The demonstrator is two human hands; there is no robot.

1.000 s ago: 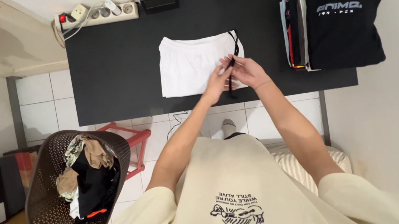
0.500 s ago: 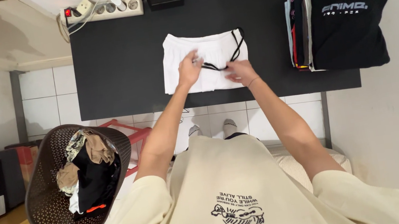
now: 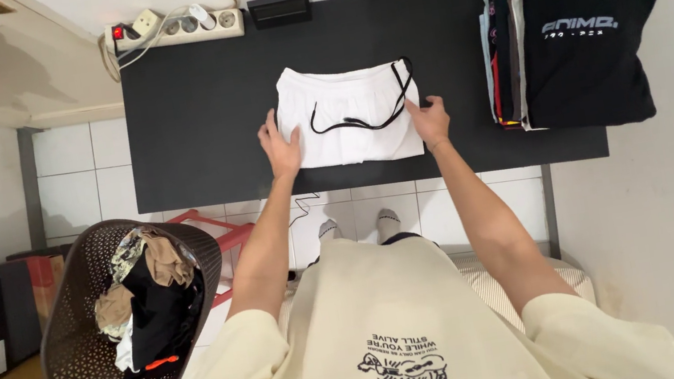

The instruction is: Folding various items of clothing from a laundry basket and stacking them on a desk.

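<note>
Both hands are down on the folded white shorts [image 3: 348,116], which lie in the middle of the black table [image 3: 199,112]. The left hand [image 3: 281,146] presses flat on the near left edge of the shorts, fingers spread and unclenched, gripping nothing. The right hand [image 3: 431,119] rests the same way at the near right corner, palm down, nothing pinched.

The risk sits on top: the black drawstring [image 3: 362,118] lies loose across the white fabric, looping up toward the far right corner. Neither hand touches it, so any slide or lift of the bundle could likely drag the cord off the edge or leave it dangling. The fold itself looks soft; held only at the two near corners, the far layers could slip open if the shorts are picked up from there.

Right of the shorts, apart from them, stands a stack of folded clothes [image 3: 581,24] topped by a black shirt; its left side is ragged and could catch a sleeve or snag on a sideways move. Beyond the shorts, at the table's far edge, are a white power strip [image 3: 181,27] with its cables and a small black device [image 3: 279,8]. Left of the table and lower sits a dark laundry basket [image 3: 91,346] with mixed clothes, well apart from the shorts.
</note>
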